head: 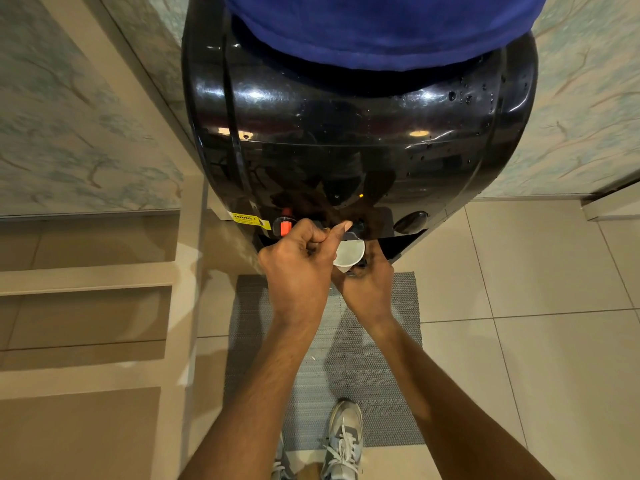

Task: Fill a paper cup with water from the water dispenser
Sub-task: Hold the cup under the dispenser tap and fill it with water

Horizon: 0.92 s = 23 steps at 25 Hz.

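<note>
the left hand (pixel 298 268) is curled into a fist with its thumb pressed on the dark tap (pixel 355 226) of the black water dispenser (pixel 346 133), just beside the red tap (pixel 284 226). the right hand (pixel 367 282) is wrapped around the white paper cup (pixel 349 254), holding it under that dark tap, above the grey mat (pixel 381 393) on the tiled floor (pixel 536 306).

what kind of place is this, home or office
Hard to say which; probably an indoor corner or hallway. A black water dispenser with a blue bottle stands on a tiled floor with a grey mat, between marble-patterned walls.
</note>
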Tool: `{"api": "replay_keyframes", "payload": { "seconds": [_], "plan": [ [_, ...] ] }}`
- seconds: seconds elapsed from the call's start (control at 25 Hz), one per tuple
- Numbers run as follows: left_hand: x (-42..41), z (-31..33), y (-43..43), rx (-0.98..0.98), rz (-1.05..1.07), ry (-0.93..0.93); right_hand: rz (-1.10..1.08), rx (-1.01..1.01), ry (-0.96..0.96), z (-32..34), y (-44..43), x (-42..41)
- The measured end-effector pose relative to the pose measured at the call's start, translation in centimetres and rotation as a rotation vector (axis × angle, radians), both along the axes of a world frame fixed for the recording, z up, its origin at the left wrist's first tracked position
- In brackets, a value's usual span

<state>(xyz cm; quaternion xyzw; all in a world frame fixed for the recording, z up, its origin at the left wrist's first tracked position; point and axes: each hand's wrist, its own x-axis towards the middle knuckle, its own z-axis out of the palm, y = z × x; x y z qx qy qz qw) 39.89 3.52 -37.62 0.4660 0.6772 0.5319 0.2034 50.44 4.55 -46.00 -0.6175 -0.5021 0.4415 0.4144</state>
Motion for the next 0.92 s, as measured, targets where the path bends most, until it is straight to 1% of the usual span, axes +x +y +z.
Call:
{"api": "replay_keyframes", "payload": {
  "seconds": [0.4,0.56,0.68,0.92],
  "plan": [
    [-0.1,0.1,-0.1,-0.009,-0.006,0.003,0.003,-0.002,0.013,0.0,-0.1,0.1],
    [-0.1,0.1,-0.4,-0.012,-0.017,0.001,-0.009,-0.018,-0.015,-0.1,-0.1,0.1],
    [-0.3,-0.1,-1.1,-0.015,-0.048,-0.029,-0.009,-0.015,-0.027,-0.1,-0.4,0.1],
    [-0.9,-0.2,-1.4,-0.009,-0.091,-0.009,-0.012,-0.025,-0.018,0.2,-0.7,0.0]
  ]
}}
